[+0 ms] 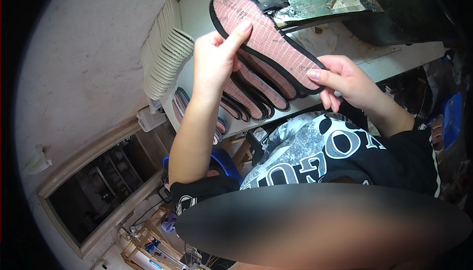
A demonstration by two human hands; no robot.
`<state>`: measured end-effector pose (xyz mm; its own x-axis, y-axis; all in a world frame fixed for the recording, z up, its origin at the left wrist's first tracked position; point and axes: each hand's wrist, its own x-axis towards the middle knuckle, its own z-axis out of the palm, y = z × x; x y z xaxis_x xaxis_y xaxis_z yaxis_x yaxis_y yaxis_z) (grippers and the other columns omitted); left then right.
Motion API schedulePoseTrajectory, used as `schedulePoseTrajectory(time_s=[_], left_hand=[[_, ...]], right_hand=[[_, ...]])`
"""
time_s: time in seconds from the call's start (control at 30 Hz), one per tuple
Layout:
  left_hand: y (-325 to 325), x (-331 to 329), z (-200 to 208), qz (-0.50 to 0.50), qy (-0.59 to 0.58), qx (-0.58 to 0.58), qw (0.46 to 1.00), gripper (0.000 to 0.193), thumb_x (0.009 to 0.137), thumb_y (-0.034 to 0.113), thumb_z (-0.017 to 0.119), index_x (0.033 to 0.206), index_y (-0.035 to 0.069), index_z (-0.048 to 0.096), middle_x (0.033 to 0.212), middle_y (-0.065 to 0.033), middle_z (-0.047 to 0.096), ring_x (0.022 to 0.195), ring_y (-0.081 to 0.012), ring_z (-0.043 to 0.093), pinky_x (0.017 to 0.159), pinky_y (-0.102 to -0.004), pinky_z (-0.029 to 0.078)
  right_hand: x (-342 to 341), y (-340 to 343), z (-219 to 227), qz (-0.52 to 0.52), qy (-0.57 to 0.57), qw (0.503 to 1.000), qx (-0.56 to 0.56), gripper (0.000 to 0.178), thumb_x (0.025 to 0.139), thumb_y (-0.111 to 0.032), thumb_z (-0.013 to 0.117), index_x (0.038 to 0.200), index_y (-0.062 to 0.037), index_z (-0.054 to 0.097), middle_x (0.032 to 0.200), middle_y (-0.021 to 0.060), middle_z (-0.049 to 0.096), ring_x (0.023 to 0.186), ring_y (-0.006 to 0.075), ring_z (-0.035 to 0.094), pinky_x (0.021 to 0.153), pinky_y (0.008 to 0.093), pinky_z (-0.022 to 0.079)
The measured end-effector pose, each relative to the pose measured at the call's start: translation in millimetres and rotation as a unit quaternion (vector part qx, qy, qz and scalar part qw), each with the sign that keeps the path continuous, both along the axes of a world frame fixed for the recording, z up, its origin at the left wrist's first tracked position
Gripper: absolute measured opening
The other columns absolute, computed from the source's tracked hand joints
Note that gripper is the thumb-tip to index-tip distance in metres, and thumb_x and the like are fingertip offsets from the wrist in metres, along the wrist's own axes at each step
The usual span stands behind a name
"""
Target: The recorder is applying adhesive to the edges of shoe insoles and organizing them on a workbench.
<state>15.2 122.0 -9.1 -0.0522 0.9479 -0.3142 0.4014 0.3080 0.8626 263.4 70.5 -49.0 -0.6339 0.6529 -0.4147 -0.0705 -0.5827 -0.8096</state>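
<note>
A pink shoe insole [276, 38] with a black bound edge is stretched at a slant between my two hands above the table. My left hand [219, 55] grips its left side near the wider end, thumb on the pink face. The narrower end is pinched by my right hand [347, 80], its thumb on top and the other fingers partly hidden behind. Below the held piece, several more pink insoles with dark edges [266, 90] lie overlapping along the table's near side. The held insole covers part of them.
A long stack of cream-coloured pieces [167, 48] leans along the table's left edge. A worn green sewing machine [330, 1] stands at the far right of the pale table [394, 60]. Smaller edged pieces [182, 100] lie at the near left. A framed opening [98, 186] is in the left wall.
</note>
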Motion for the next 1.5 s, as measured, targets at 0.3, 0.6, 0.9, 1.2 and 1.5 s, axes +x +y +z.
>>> schedulePoseTrajectory(time_s=[0.3,0.6,0.9,1.2,1.5], left_hand=[[-14,-85,-9,0.039,-0.114,0.087,0.989,0.049,0.089,0.046,0.062,0.064,0.005,0.056,0.049,-0.0028,0.052,0.04,-0.0092,0.049,0.037,-0.0215,0.034],[-241,-231,-124,0.323,0.564,-0.103,0.753,0.077,0.079,0.057,0.064,0.121,-0.005,0.05,0.125,-0.0289,0.051,0.123,-0.0413,0.044,0.1,-0.0451,0.036],[-253,-223,-111,0.462,0.284,0.088,0.836,0.097,0.063,0.024,0.085,0.135,-0.007,0.028,0.119,-0.0256,0.046,0.117,-0.036,0.044,0.102,-0.0412,0.036],[-255,-234,-124,0.422,0.432,-0.045,0.796,0.089,0.072,0.049,0.072,0.137,0.0,0.037,0.145,-0.0254,0.028,0.133,-0.0427,0.023,0.107,-0.0565,0.02],[-211,-186,-95,0.167,0.605,0.008,0.778,0.021,0.065,0.021,0.067,0.076,0.004,0.063,0.104,-0.0103,0.052,0.106,-0.0329,0.041,0.087,-0.0503,0.03]], right_hand=[[-94,4,14,-0.003,0.019,0.989,0.148,0.027,0.094,-0.027,0.055,0.081,-0.0034,0.057,0.054,0.0011,0.056,0.042,0.0044,0.05,0.04,0.0168,0.037],[-180,-74,-47,0.363,-0.121,0.916,0.12,0.047,0.098,-0.039,0.049,0.079,0.0023,0.059,0.062,0.01,0.065,0.055,0.0158,0.064,0.053,0.028,0.05],[-202,-89,-44,0.394,0.002,0.876,0.279,0.033,0.09,-0.029,0.061,0.094,0.003,0.064,0.079,0.0148,0.068,0.073,0.0212,0.069,0.066,0.0321,0.052],[-203,-95,-63,0.331,0.054,0.891,0.305,0.044,0.09,-0.021,0.063,0.126,0.0012,0.051,0.114,0.0173,0.063,0.102,0.0215,0.063,0.084,0.0316,0.051],[-193,-97,-53,0.335,0.007,0.909,0.246,0.037,0.09,-0.027,0.062,0.115,-0.0002,0.059,0.097,0.0137,0.068,0.089,0.0177,0.064,0.081,0.0312,0.049]])
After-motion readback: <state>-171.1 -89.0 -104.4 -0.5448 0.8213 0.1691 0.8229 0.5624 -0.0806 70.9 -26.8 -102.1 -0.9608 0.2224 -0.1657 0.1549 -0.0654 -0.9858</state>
